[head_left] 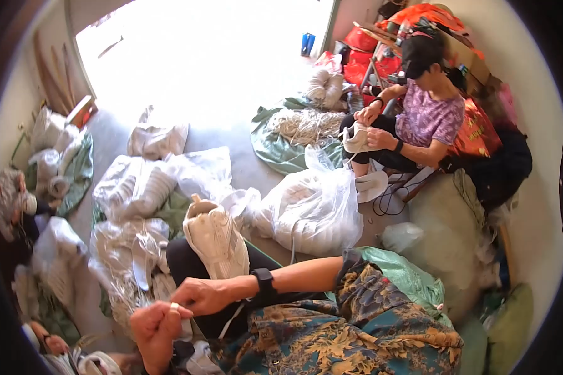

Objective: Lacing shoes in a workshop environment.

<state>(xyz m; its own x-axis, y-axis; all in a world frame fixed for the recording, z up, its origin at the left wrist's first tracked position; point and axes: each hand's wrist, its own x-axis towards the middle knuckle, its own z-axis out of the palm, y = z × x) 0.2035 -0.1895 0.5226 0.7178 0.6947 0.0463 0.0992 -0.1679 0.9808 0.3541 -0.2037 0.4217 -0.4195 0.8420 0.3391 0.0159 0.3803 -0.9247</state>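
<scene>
A cream-white sneaker [214, 240] rests on my dark-trousered knee, its heel end pointing away from me. My right hand [207, 296], with a black band on the wrist, is closed just below the shoe. Beside it at the lower left, my left hand [155, 331] is raised with its fingers pinched together. The two hands nearly meet, and a small pale band shows between them. Whatever the fingers hold is too small to make out. A thin white lace [233, 320] hangs under my right wrist.
Ahead lie clear plastic bags of white shoe parts [313, 209]. A pile of white laces [303, 125] lies on green cloth [266, 147]. At the right, a seated person [428, 115] works on a white shoe [356, 137]. More bags [59, 256] and other people's hands [55, 344] are at left.
</scene>
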